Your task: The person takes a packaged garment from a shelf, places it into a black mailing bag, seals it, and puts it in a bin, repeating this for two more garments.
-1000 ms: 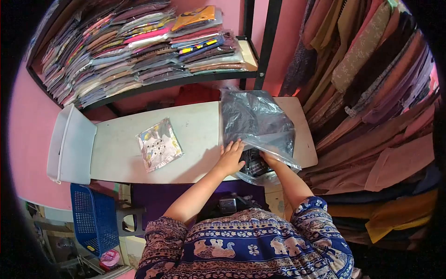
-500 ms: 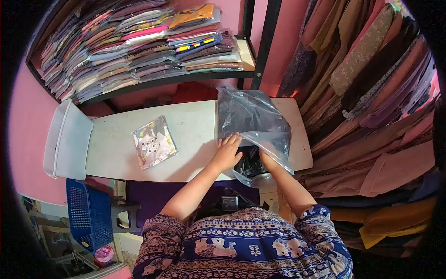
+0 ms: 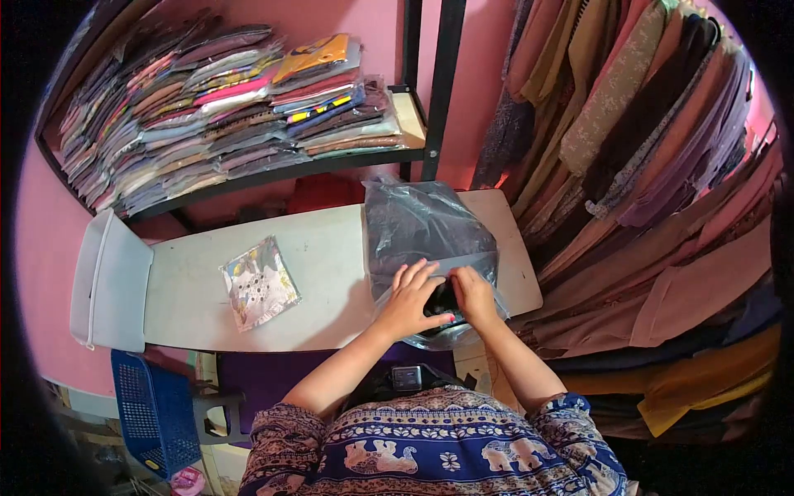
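Note:
On the right part of the white table lies a clear plastic bag (image 3: 430, 219) with a dark folded cloth inside. Its near end is folded over, and a black patch shows between my hands. My left hand (image 3: 408, 304) rests on the bag's near left part, fingers spread and thumb apart. Opposite it, my right hand (image 3: 475, 298) has its fingers curled together at the folded plastic edge, seemingly pinching it. The fingertips of that hand are partly hidden.
A flat patterned packet (image 3: 261, 283) lies on the white table (image 3: 331, 248). At the left stand a white bin (image 3: 112, 281) and a blue basket (image 3: 157, 405). Behind, a shelf holds stacked bagged garments (image 3: 215, 99); clothes (image 3: 628, 149) hang at the right.
My right hand has come out from under the plastic flap and closed on its edge, nearer my left hand. My left hand remains spread on the bag. The camera view has shifted slightly.

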{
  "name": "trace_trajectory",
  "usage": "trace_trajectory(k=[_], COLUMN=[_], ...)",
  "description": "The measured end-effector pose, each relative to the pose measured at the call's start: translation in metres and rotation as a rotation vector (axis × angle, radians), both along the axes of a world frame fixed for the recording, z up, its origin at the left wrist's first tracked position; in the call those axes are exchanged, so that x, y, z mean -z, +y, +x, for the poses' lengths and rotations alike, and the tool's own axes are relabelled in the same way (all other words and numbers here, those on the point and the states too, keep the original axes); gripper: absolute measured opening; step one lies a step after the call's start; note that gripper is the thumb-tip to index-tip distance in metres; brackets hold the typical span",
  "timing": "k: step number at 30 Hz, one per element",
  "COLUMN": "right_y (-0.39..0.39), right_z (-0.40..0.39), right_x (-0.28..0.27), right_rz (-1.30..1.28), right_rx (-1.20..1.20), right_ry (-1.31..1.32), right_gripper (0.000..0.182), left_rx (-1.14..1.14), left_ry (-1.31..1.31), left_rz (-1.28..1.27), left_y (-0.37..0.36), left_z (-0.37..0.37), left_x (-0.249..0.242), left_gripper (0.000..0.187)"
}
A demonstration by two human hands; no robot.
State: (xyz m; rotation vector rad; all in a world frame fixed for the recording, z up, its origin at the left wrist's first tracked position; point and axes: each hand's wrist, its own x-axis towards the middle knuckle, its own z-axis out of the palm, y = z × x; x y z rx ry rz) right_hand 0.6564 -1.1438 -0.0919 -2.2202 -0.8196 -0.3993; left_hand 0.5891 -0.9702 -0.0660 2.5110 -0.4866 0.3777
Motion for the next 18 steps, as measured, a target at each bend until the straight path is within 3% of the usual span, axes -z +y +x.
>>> trace_trajectory(k=[2,3,6,8,10,12,14,16,18], right_y=[0.002,0.0,-0.002,-0.006,-0.005,-0.001,0.005,0.014,0.024], right_z=[0.011,0.016,0.03,0.044,0.055,0.066,0.071,0.067,0.068], right_x=[-0.014,-0.024,-0.062,-0.082,-0.104,-0.132,-0.163,-0.198,-0.224], right_rz=[0.047,0.026,0.056,0.023,0.044,0.065,0.041,0.105,0.009], right_rx=[-0.007,0.0,-0.016,-0.052,-0.075,-0.104,-0.178,-0.313,-0.458], right_ry=[-0.036,-0.056,-0.095,-0.146,-0.183,-0.224,-0.206,-0.043,0.033], right_gripper=[0.009,0.009,0.006,0.007,0.008,0.009,0.017,0.03,0.052], left_rx=[0.051,0.058,-0.017,0.039,-0.01,0.046,0.011,0.086,0.02], left_ry=[0.168,0.115,0.189,-0.012,0.173,-0.05,0.043,-0.03,-0.152], left_rz=[-0.249,-0.32,-0.261,-0.296,-0.406,-0.487,-0.754,-0.923,-0.863], left_y=[-0.003,-0.001,0.018,0.031,0.04,0.053,0.063,0.082,0.107], left_z=[0.004,0.011,0.021,0.027,0.027,0.042,0.042,0.041,0.03], left_x=[-0.01,-0.002,-0.018,-0.034,-0.058,-0.052,-0.076,-0.106,-0.131], left_gripper=[0.062,0.056,0.043,0.026,0.024,0.024,0.019,0.013,0.011])
